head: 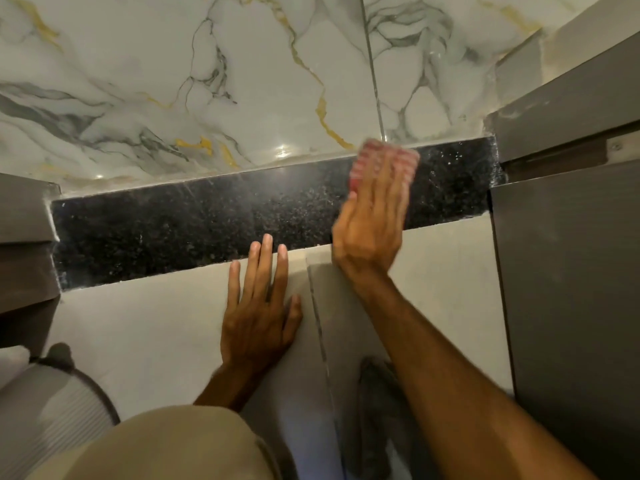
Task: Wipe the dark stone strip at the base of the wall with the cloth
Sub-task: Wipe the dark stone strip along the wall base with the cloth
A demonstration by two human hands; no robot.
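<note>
A dark speckled stone strip (194,230) runs along the base of the white marble wall (173,81), between two dark cabinet sides. My right hand (372,223) presses a red-and-white checked cloth (386,159) flat against the right part of the strip; the hand and cloth are motion-blurred. My left hand (259,306) lies flat on the grey floor tile (138,323) with fingers spread and fingertips touching the strip's lower edge. It holds nothing.
A dark cabinet panel (568,289) stands close on the right, and dark furniture (24,244) on the left. A ribbed round object (52,410) sits at lower left. My knee in beige cloth (166,448) is at the bottom. A dark item (374,410) lies on the floor under my right forearm.
</note>
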